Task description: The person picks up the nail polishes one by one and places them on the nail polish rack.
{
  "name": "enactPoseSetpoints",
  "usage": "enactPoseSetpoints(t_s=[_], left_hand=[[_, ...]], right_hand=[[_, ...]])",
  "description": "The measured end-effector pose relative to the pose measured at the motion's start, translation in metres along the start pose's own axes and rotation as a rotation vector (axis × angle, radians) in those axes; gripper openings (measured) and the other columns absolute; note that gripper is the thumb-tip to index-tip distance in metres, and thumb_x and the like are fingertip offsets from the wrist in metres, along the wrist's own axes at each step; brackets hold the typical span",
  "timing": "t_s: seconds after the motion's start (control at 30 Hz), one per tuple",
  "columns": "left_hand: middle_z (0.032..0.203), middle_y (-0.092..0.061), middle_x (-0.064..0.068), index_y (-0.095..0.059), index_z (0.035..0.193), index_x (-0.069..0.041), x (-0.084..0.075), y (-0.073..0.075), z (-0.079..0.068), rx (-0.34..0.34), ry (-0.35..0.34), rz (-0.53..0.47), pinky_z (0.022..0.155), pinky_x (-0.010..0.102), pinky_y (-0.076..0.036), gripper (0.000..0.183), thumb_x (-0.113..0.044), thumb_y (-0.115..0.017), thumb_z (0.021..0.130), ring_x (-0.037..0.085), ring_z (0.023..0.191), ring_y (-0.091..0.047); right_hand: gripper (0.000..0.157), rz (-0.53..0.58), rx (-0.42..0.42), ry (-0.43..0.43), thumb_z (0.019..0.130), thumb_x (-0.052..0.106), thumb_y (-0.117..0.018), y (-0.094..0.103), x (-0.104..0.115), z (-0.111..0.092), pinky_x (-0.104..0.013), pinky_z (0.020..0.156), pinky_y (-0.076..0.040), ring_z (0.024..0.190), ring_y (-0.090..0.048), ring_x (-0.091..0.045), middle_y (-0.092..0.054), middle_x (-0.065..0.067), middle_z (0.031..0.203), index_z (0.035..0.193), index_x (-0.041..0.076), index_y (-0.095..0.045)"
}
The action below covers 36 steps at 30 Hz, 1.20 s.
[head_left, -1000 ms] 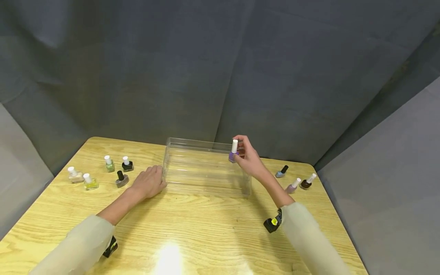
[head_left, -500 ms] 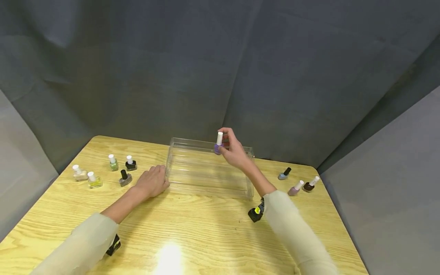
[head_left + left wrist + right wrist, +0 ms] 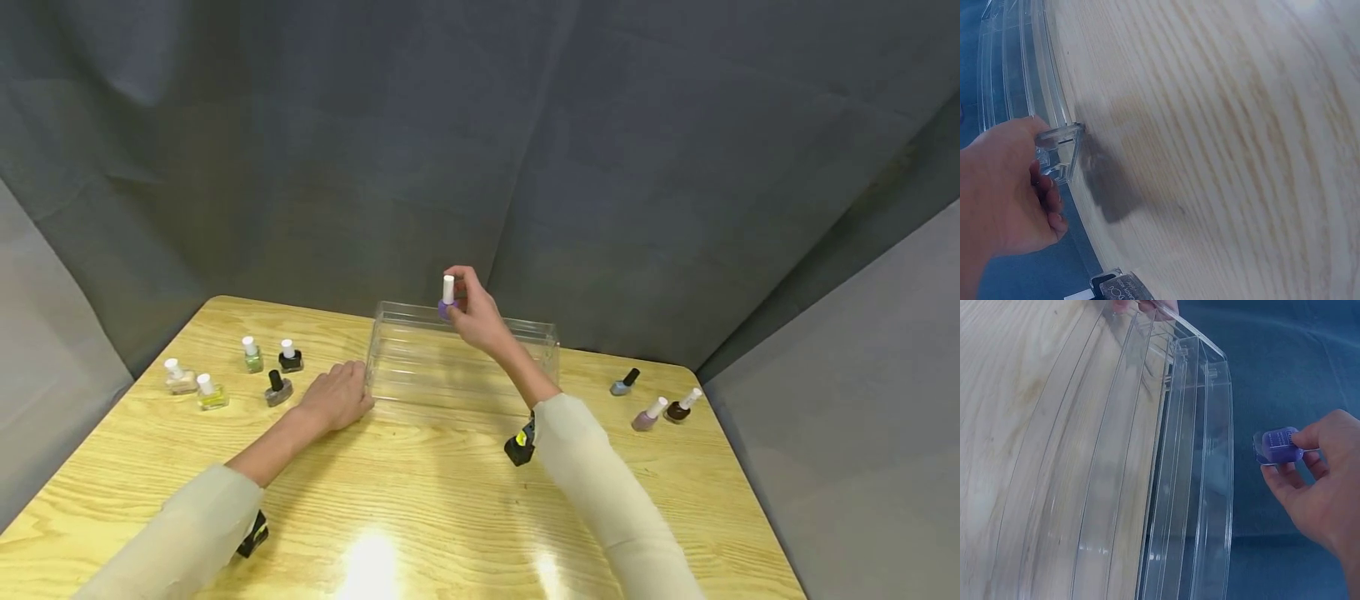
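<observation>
purple bottle [image 3: 447,297]: up in the air by the back edge of the clear rack [image 3: 431,371], white cap pointing upward; the right wrist view shows it apart from the plastic.
right hand [image 3: 476,315]: pinches the purple bottle — thumb on one side of the body, fingers on the other.
left hand [image 3: 336,398]: at the left end of the clear rack, gripping it, thumb against the plastic and fingers curled.
clear rack: see-through, with long ledges running side to side, on the wooden table [image 3: 420,475].
on the left: a green bottle [image 3: 252,358] and a black bottle [image 3: 290,360] farther back, a grey bottle [image 3: 278,391] near the left hand, a cream bottle [image 3: 180,381] just beside a yellow bottle [image 3: 212,396].
on the right: a blue bottle [image 3: 623,384] farthest back, then a lilac bottle [image 3: 647,417] near a dark brown bottle [image 3: 679,408].
caps: black on the blue bottle and grey bottle — white on the others.
sleeves [image 3: 187,533]: pale, a black device showing by each cuff.
curtain [image 3: 337,150]: dark grey, hanging behind the wooden table.
</observation>
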State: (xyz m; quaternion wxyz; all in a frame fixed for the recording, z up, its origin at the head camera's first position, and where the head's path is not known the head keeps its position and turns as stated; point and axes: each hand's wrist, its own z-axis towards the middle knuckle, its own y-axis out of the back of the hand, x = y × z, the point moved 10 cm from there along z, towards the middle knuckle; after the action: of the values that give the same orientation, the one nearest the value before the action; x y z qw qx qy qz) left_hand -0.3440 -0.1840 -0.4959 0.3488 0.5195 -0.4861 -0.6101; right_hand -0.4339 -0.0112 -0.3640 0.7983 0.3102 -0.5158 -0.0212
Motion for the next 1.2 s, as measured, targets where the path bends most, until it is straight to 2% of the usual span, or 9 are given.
enactPoseSetpoints(t_s=[0.3, 0.57, 0.83, 1.2], left_hand=[[0.094, -0.049, 0.009, -0.047, 0.106, -0.002, -0.002, 0.002, 0.000, -0.003, 0.002, -0.002, 0.074, 0.044, -0.042, 0.027, -0.024, -0.058, 0.097, 0.027, 0.085, -0.044], [0.092, -0.048, 0.008, -0.046, 0.104, -0.003, -0.012, -0.002, 0.003, 0.007, -0.013, 0.003, 0.072, 0.043, -0.043, 0.024, -0.023, -0.058, 0.096, 0.027, 0.085, -0.046], [0.092, -0.048, 0.007, -0.046, 0.106, -0.003, -0.012, -0.002, 0.003, 0.013, 0.005, 0.019, 0.072, 0.042, -0.043, 0.025, -0.024, -0.058, 0.096, 0.026, 0.086, -0.046], [0.093, -0.048, 0.008, -0.046, 0.109, -0.001, -0.011, -0.003, 0.000, 0.019, 0.005, 0.034, 0.073, 0.042, -0.043, 0.028, -0.025, -0.057, 0.097, 0.026, 0.087, -0.046]], right_hand=[[0.055, 0.013, -0.014, 0.003, 0.092, -0.012, -0.054, -0.019, 0.004, 0.020, -0.036, 0.079, -0.053, 0.098, -0.062, -0.027, -0.055, -0.014, 0.115, 0.139, 0.012, -0.039], [0.053, 0.010, -0.038, -0.035, 0.092, -0.012, -0.055, -0.025, -0.002, 0.022, -0.035, 0.078, -0.053, 0.096, -0.062, -0.025, -0.055, -0.012, 0.113, 0.137, 0.013, -0.040], [0.054, 0.038, -0.061, -0.042, 0.091, -0.013, -0.056, -0.031, -0.008, 0.026, -0.035, 0.075, -0.053, 0.097, -0.063, -0.027, -0.056, -0.013, 0.112, 0.137, 0.011, -0.041], [0.052, -0.007, -0.026, -0.019, 0.091, -0.014, -0.053, -0.050, -0.008, 0.029, -0.036, 0.085, -0.052, 0.101, -0.062, -0.026, -0.059, -0.014, 0.113, 0.133, 0.013, -0.041]])
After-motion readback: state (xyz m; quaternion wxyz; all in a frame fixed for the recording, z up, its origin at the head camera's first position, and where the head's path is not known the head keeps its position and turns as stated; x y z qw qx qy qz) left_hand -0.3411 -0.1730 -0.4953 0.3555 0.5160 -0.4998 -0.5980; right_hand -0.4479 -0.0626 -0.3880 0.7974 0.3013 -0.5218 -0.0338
